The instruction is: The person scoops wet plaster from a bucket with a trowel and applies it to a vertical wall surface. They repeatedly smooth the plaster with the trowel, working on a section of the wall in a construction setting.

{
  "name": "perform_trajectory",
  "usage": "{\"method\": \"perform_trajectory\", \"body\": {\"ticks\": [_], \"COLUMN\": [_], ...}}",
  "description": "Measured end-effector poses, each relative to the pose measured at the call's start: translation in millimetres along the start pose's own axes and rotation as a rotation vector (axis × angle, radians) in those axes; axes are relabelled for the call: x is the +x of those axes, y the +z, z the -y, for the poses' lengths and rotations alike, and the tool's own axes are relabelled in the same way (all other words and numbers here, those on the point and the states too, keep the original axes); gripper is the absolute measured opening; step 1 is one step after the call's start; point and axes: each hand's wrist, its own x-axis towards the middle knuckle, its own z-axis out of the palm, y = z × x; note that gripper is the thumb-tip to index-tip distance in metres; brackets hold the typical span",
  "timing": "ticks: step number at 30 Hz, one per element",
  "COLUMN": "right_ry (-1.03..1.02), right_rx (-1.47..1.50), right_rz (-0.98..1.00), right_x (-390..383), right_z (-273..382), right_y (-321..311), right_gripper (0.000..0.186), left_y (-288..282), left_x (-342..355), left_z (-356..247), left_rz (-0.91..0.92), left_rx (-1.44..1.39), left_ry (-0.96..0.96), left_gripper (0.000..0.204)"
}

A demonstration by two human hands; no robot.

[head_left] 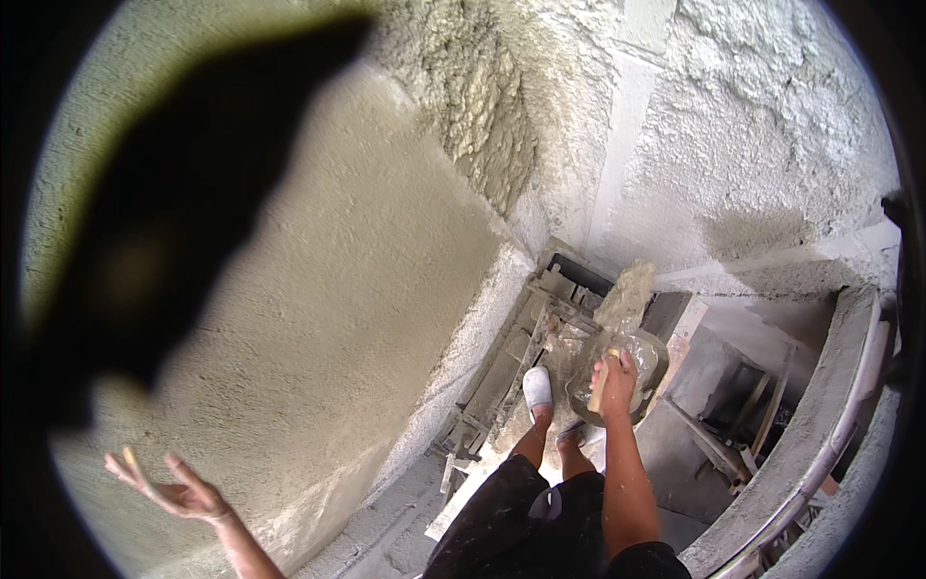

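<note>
Pretty bright shot overall, with the rough white wall (762,106) toward 2 o'clock close to washed out while the recess (757,400) around 4 o'clock drops into murky shadow. Big black blob (183,203), totally out of focus, smears across 10 o'clock with a yellow-green fringe (217,43) above it. The right hand (613,386) looks decently crisp, but the fisheye rim (12,289) goes black at 3 and 9 o'clock.

We see grey-beige mortar (627,292) beyond the grey basin (660,359), a white clog (537,389) left of it, black shorts (509,521) below.
</note>
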Motion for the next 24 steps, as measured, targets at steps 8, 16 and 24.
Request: {"method": "perform_trajectory", "body": {"ticks": [8,16,24], "right_ry": [-0.420,-0.700,-0.186], "right_rx": [0.239,-0.531,-0.050], "right_rz": [-0.079,0.083,0.148], "right_x": [23,8,-49], "right_z": [109,109,15], "right_y": [234,409,333], "right_gripper": [0.040,0.052,0.045], "left_y": [-67,-62,-60], "left_x": [76,73,69], "left_z": [148,156,161], "left_rz": [0.013,-0.012,-0.010], "left_rx": [0.549,0.542,0.578], "left_ry": [0.110,0.109,0.105], "left_gripper": [0.071,0.079,0.080]}}
